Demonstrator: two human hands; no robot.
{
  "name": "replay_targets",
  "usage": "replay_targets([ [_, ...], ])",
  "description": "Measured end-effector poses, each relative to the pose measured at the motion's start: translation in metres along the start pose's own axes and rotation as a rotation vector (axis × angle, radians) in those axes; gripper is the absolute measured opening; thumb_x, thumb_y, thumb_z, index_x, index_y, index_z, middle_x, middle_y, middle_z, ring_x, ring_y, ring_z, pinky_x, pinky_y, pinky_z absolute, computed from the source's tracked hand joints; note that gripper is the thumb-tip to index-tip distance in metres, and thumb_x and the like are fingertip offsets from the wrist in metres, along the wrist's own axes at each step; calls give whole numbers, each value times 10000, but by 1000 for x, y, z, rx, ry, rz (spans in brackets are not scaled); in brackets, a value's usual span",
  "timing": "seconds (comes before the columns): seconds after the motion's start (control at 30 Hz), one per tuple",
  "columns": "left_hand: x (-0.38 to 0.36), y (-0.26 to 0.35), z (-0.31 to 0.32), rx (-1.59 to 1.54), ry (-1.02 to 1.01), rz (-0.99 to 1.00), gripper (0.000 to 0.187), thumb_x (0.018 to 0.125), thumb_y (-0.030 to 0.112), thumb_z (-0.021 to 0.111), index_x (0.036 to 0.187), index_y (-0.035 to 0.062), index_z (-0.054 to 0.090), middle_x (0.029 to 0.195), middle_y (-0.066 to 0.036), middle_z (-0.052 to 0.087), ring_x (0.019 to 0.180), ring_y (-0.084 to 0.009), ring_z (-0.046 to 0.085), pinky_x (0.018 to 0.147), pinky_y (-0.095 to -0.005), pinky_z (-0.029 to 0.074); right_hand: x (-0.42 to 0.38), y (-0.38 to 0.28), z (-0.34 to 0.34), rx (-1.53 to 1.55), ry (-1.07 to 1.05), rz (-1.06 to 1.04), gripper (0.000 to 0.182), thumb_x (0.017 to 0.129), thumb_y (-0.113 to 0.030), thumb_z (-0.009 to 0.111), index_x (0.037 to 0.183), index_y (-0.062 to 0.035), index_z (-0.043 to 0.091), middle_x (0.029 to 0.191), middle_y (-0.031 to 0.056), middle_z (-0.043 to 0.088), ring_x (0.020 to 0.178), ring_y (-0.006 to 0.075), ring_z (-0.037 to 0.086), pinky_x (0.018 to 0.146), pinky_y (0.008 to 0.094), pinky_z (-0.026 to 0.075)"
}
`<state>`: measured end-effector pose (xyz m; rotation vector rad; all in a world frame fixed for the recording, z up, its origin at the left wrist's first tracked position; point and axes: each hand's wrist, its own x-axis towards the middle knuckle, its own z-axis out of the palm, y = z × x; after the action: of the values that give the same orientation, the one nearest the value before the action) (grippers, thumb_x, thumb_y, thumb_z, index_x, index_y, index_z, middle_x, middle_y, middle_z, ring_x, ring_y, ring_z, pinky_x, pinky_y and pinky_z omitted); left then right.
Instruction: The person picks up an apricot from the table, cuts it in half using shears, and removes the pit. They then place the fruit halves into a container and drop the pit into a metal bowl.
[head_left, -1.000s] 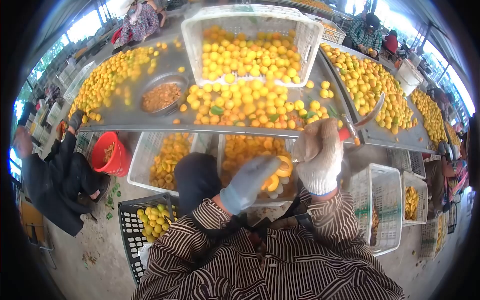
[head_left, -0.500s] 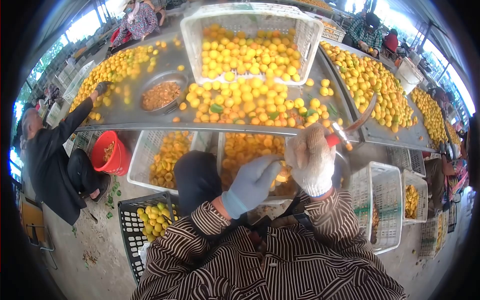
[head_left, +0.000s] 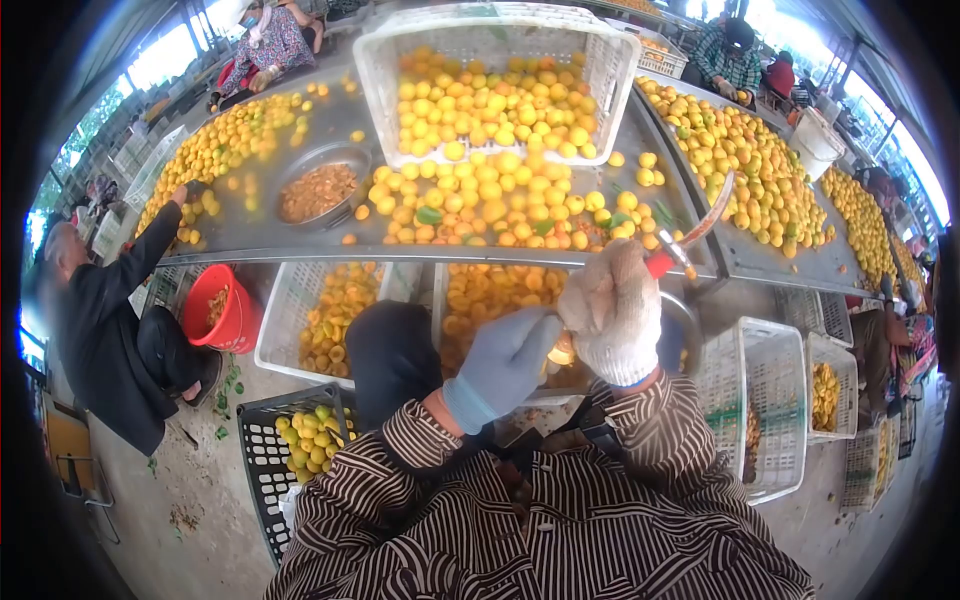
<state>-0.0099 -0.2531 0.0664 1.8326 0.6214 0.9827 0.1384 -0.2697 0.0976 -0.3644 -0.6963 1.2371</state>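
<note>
My left hand, in a grey-blue glove, is closed around a yellow-orange apricot, of which only a small part shows between the two hands. Against it presses my right hand, in a white knit glove. That hand grips the red handle of a curved knife, whose blade points up and away to the right. Beneath the hands, a white crate holds halved apricots. Whole apricots lie loose on the metal table just beyond.
A tipped white crate spills apricots onto the table beside a metal bowl of pits. Below stand a red bucket, a black crate and white crates at right. A co-worker sits at left, others farther back.
My right hand has shifted slightly left, closer to my left hand, and the knife blade now points more upward. The co-worker at left has drawn a hand back a little.
</note>
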Motion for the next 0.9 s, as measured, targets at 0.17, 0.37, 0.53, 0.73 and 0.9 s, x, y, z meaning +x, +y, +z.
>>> replay_targets([
  [0.17, 0, 6, 2, -262, 5, -195, 285, 1013, 232, 494, 1019, -33, 601, 766, -81, 638, 625, -113, 591, 544, -225, 455, 0, -1, 2, 111, 53, -5, 338, 1027, -229, 455, 698, -154, 429, 510, -23, 398, 402, 122, 363, 386, 279, 251],
  [0.37, -1, 11, 8, -521, 2, -596, 322, 1027, 315, 456, 998, 19, 578, 708, -57, 617, 536, -87, 558, 434, -193, 392, -1, 1, -6, 84, 24, -9, 331, 1033, -274, 455, 724, -157, 438, 518, -16, 409, 394, 121, 355, 383, 281, 264],
  [0.53, -2, 7, 10, -636, -9, -656, 335, 1029, 332, 441, 1011, 22, 568, 707, -59, 609, 540, -102, 553, 442, -212, 392, -5, 3, -4, 112, 9, -34, 345, 1033, -253, 450, 704, -153, 442, 518, -5, 424, 393, 133, 360, 383, 282, 267],
  [0.73, -1, -4, 11, -759, 22, -681, 380, 1026, 383, 406, 994, 39, 566, 737, -72, 597, 543, -142, 535, 446, -238, 372, 3, 2, 10, -83, 61, -151, 339, 1012, -235, 495, 696, -113, 480, 524, 5, 436, 405, 117, 357, 404, 262, 284],
  [0.9, 9, -8, -6, -760, 60, -720, 396, 1021, 401, 418, 1030, 38, 576, 740, -80, 601, 554, -140, 539, 446, -250, 377, 5, -20, 3, -408, 93, 66, 178, 928, -192, 609, 850, -36, 643, 618, 14, 581, 526, 77, 505, 476, 242, 390],
])
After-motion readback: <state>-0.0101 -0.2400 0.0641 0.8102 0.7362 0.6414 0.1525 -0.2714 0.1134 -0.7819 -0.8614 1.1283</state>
